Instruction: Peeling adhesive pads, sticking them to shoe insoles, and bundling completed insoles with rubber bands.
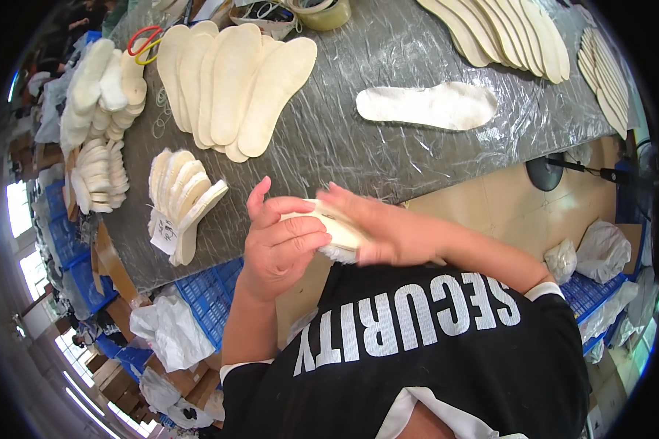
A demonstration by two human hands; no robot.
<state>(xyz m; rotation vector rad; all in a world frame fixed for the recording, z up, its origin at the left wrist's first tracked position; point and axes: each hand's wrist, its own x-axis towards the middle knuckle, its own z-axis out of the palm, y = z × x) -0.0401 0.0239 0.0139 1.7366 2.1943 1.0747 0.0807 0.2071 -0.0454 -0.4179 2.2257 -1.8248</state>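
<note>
Between my two hands, just off the table's near edge, is a cream insole (338, 231) with white fluffy pile along its lower side. My left hand (284, 235) grips its left end, fingers over the top face. My right hand (379, 223), blurred at the fingers, wraps its right end. Whether it is one insole or a pair pressed together, I cannot tell. Left of my hands stands a bundle of fleecy insoles (187, 194) with a white marked tag (163, 233). A single white insole (427, 106) lies flat beyond my right hand.
The table (329, 135) is covered in wrinkled clear film. Fanned cream insoles (231, 84) lie at the back left, more (501, 33) at the back right. Red-and-yellow-handled scissors (146, 45) and a tape roll (324, 13) sit at the far edge. A blue crate (205, 300) stands below.
</note>
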